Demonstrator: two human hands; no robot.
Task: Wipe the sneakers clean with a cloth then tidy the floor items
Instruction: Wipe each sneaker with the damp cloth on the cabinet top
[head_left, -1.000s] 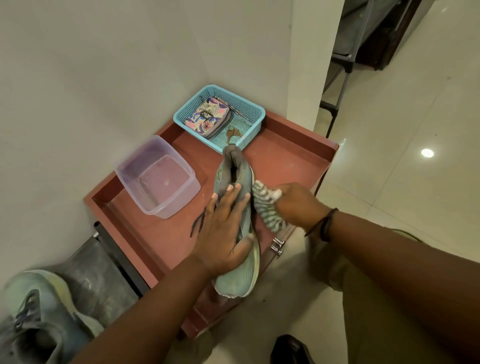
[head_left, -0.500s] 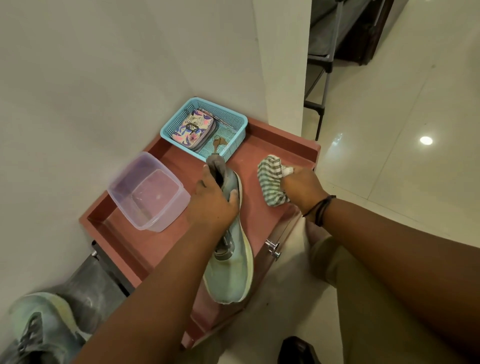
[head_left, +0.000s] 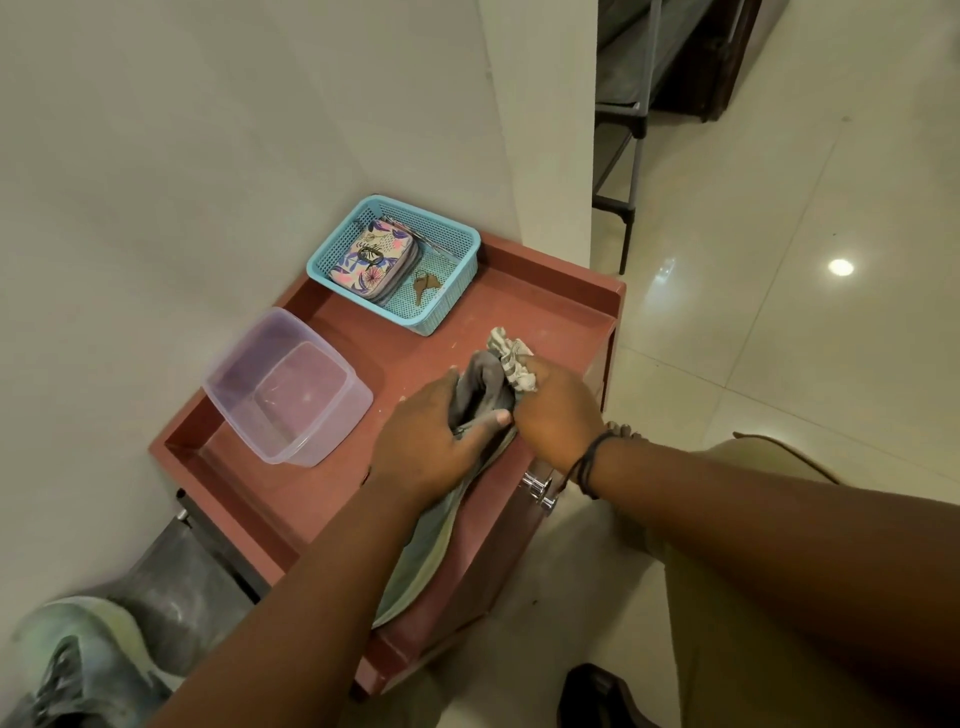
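At the 7 o'clock corner of the view, nearest the camera, a second sneaker (head_left: 78, 670) of grey-green mesh with a pale sole is seen, lying on a dark grey surface below the cabinet; two sneakers are counted in all. At 6 o'clock a dark shoe (head_left: 597, 696) is partly shown on the glossy tiled floor (head_left: 805, 234). Two hands are counted. The held sneaker (head_left: 431, 551) is laid on its side along the front edge of the red-brown cabinet top (head_left: 545, 306), its long axis running from about 7 o'clock to 1 o'clock, the toe towards the camera and overhanging the edge, the heel collar pointing away. The left hand (head_left: 426, 447) is curled round the soft grey collar, thumb across it, so the shoe is gripped. The right hand (head_left: 558, 415), a dark band at its wrist, is closed round one bunched striped cloth (head_left: 511, 358), which is pressed against the heel. Two chrome knobs (head_left: 540, 491) are seen on the cabinet front just below. Towards 10 o'clock one clear, rectangular plastic tub (head_left: 285, 387) with rounded corners is stood. Farther, at 12 o'clock, one blue perforated basket (head_left: 457, 244) is set against the wall, holding one floral pouch (head_left: 371, 260) and keys (head_left: 426, 285) whose number cannot be told.
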